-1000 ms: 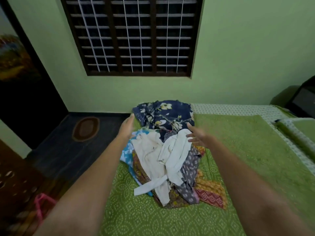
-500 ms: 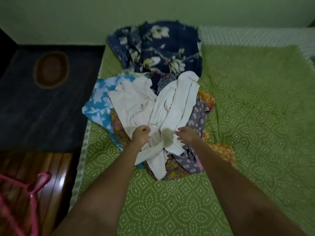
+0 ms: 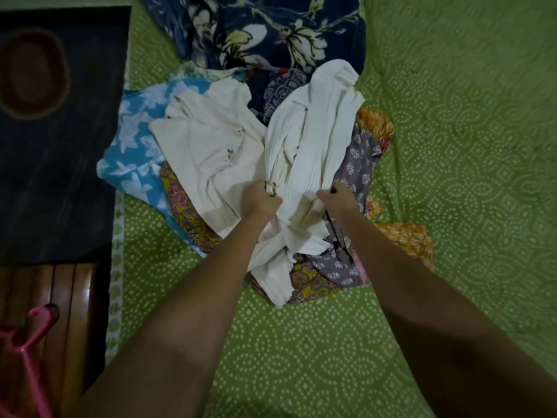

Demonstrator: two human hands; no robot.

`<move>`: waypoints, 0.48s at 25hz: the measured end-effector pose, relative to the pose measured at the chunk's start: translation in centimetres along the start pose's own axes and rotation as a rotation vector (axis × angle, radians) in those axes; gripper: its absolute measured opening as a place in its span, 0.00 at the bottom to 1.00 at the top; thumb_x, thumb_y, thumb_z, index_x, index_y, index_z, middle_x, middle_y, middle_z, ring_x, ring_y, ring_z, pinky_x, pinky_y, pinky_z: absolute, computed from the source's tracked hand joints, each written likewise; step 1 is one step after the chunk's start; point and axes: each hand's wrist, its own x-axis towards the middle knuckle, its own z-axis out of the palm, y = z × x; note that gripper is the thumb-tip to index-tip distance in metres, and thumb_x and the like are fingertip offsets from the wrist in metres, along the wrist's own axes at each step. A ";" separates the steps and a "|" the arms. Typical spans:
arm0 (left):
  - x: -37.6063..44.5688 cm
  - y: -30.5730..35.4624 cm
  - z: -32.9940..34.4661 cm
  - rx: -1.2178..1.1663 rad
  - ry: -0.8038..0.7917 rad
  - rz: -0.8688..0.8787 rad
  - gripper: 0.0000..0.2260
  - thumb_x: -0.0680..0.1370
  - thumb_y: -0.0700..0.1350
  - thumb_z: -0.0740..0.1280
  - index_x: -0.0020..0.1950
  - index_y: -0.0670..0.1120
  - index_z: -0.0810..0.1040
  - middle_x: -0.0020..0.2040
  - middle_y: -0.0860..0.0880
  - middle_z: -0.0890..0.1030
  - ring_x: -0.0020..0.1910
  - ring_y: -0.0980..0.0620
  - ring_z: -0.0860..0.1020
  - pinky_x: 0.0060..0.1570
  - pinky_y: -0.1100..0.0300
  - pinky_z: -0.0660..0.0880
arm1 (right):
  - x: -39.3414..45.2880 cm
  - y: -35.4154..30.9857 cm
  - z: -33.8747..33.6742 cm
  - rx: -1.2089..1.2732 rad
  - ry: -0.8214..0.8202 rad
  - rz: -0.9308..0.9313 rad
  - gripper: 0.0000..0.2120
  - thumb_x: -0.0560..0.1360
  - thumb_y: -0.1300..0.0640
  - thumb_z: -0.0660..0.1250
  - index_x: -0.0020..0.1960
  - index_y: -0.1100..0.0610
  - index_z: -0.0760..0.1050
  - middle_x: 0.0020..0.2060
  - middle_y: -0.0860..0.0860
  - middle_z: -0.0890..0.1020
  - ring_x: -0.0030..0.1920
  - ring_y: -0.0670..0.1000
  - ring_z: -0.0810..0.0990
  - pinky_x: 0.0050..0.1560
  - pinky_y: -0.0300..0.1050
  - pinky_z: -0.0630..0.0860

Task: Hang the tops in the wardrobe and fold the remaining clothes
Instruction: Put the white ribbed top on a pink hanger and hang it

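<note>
At the centre of the frame, a person's left hand (image 3: 261, 201) and right hand (image 3: 337, 198) each clutch a bunched fold of a white ribbed top (image 3: 313, 140), fingers curled tight into the cloth. The top lies on a heap of clothes on a green dotted bedspread (image 3: 452, 176). Just left of it rests a cream top (image 3: 208, 146), partly covering a blue garment (image 3: 132, 152) with white shapes. A navy floral cloth (image 3: 265, 28) fills the upper centre. A grey printed garment (image 3: 358, 164) shows beneath the right hand. A pink hanger (image 3: 31, 336) lies on wooden boards at lower left.
</note>
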 end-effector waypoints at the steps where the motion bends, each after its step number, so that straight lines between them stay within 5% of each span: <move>1: -0.4 -1.0 -0.9 0.005 -0.048 -0.014 0.09 0.71 0.42 0.72 0.49 0.43 0.76 0.48 0.45 0.81 0.46 0.48 0.78 0.39 0.60 0.71 | -1.1 0.5 -0.6 -0.015 -0.070 -0.021 0.08 0.77 0.58 0.66 0.47 0.62 0.70 0.37 0.52 0.73 0.40 0.51 0.72 0.35 0.41 0.68; 5: -4.9 -8.2 -3.6 0.242 -0.412 -0.169 0.23 0.67 0.46 0.76 0.58 0.41 0.76 0.52 0.43 0.80 0.49 0.45 0.79 0.45 0.55 0.78 | -7.2 4.9 -1.7 -0.253 -0.542 0.038 0.12 0.75 0.56 0.70 0.52 0.62 0.74 0.39 0.51 0.78 0.36 0.48 0.76 0.29 0.33 0.72; 8: -10.3 -14.8 -2.8 0.454 -0.749 -0.350 0.11 0.70 0.41 0.75 0.47 0.40 0.76 0.43 0.41 0.82 0.36 0.49 0.79 0.34 0.57 0.77 | -9.9 8.9 -0.9 -0.512 -0.869 0.169 0.20 0.75 0.54 0.70 0.60 0.67 0.75 0.36 0.51 0.78 0.33 0.47 0.75 0.32 0.36 0.72; 10: -11.8 -16.9 -2.6 0.654 -0.891 -0.447 0.11 0.73 0.42 0.73 0.50 0.41 0.75 0.46 0.42 0.81 0.41 0.50 0.80 0.38 0.60 0.77 | -9.8 9.9 -0.8 -0.497 -0.839 0.235 0.22 0.76 0.51 0.68 0.62 0.66 0.75 0.37 0.52 0.78 0.33 0.47 0.75 0.35 0.38 0.73; 12: -10.3 -17.2 -2.2 0.827 -0.639 -0.275 0.20 0.74 0.46 0.71 0.63 0.41 0.72 0.60 0.42 0.78 0.57 0.47 0.78 0.55 0.56 0.76 | -8.3 9.6 -1.3 -0.386 -0.550 0.191 0.20 0.77 0.52 0.66 0.62 0.66 0.74 0.45 0.57 0.79 0.38 0.50 0.75 0.40 0.42 0.74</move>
